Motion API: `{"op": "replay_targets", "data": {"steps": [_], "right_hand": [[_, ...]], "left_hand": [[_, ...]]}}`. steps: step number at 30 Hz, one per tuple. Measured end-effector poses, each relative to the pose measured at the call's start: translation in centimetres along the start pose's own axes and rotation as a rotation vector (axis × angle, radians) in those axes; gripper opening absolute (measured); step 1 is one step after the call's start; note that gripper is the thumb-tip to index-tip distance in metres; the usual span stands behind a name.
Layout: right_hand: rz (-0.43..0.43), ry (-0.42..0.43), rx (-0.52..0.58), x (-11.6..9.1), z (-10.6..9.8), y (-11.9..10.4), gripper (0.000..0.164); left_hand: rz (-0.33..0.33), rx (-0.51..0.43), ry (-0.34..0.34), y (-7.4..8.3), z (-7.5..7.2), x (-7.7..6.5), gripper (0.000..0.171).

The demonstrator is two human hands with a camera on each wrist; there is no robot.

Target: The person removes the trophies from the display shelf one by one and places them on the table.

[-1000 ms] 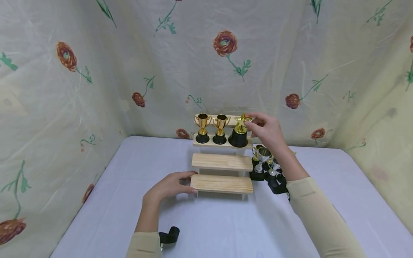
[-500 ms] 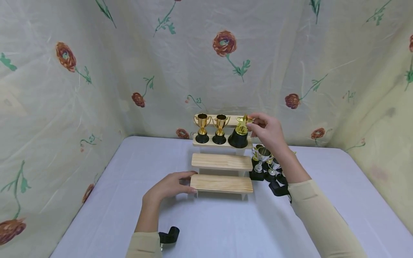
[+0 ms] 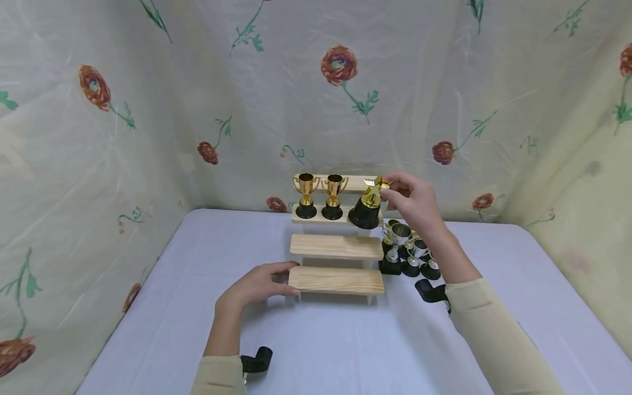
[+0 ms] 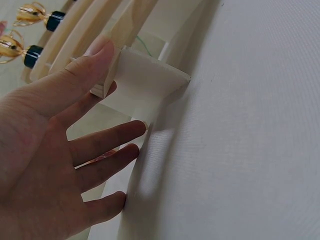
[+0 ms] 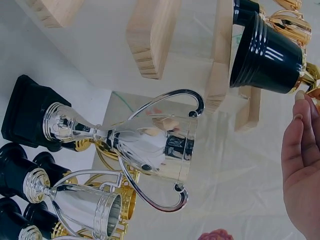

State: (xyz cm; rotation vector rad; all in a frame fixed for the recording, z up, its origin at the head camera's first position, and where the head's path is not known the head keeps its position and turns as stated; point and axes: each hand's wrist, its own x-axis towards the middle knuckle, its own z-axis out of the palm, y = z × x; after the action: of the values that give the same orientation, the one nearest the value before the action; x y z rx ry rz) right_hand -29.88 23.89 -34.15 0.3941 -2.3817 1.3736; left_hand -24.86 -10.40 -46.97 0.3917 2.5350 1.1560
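A pale wooden tiered display stand [image 3: 337, 281] stands on the table. My left hand [image 3: 257, 284] holds the left end of its lowest shelf between thumb and index finger; the other fingers spread out in the left wrist view. Two gold trophy cups [image 3: 306, 189] with black bases stand on an upper tier at left and middle. At that tier's right end, my right hand [image 3: 413, 202] pinches the gold star top of a star trophy [image 3: 365, 215]. Its wide black base tilts, overlapping the tier's front edge. The right wrist view shows this base [image 5: 267, 55] beside the shelf end.
Several silver and gold trophy cups [image 3: 400, 235] on black bases stand clustered just right of the stand, under my right forearm. A large silver cup [image 5: 150, 150] is nearest the right wrist camera. A floral curtain [image 3: 247, 109] hangs behind the white-covered table [image 3: 336, 351].
The star trophy has tilted further, its star top moving right and its base slightly forward, in my right hand. My left hand keeps its place on the stand. The head view has shifted slightly.
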Motion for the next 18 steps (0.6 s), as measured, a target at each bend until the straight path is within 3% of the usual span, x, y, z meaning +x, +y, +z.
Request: {"op": "replay_targets", "data": {"steps": [10, 18], "right_hand": [[-0.066, -0.016, 0.024, -1.0, -0.6, -0.6, 0.021], [-0.101, -0.033, 0.013, -1.9, -0.9, -0.6, 0.021]], "left_hand": [[-0.022, -0.01, 0.008, -0.1, 0.1, -0.1, 0.067], [0.013, -0.033, 0.002, -0.2, 0.0, -0.1, 0.067]]}}
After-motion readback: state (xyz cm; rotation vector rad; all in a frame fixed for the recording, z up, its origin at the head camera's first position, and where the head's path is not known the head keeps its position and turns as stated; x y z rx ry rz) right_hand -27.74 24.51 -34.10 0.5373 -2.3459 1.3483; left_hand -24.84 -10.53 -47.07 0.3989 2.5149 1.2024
